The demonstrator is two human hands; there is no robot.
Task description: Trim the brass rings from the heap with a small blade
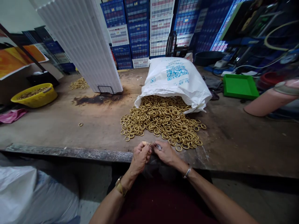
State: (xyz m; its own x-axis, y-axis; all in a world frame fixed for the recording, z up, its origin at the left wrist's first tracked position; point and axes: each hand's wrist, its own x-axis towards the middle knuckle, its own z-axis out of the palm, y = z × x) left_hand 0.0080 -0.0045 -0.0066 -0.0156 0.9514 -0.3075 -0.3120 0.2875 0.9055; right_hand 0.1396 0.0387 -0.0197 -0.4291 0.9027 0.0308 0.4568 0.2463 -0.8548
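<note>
Brass-coloured rings [163, 118] spill in a heap from the mouth of a white sack [173, 77] onto the wooden table [100, 130]. At the table's front edge, just below the heap, my two hands meet. My left hand [141, 155] is closed, pinching a small thing that looks like a ring, mostly covered by the fingers. Close against it, my right hand [164, 152] is closed around a small greyish object whose kind I cannot make out. One ring [80, 124] lies apart on the left.
A yellow basin [35, 95] stands at the left, near a pink cloth [12, 116]. A tall white corrugated panel [81, 43] rises behind the table's middle. At the right are a green tray [240, 86] and a pink cylinder [263, 101]. Stacked crates [139, 34] stand behind.
</note>
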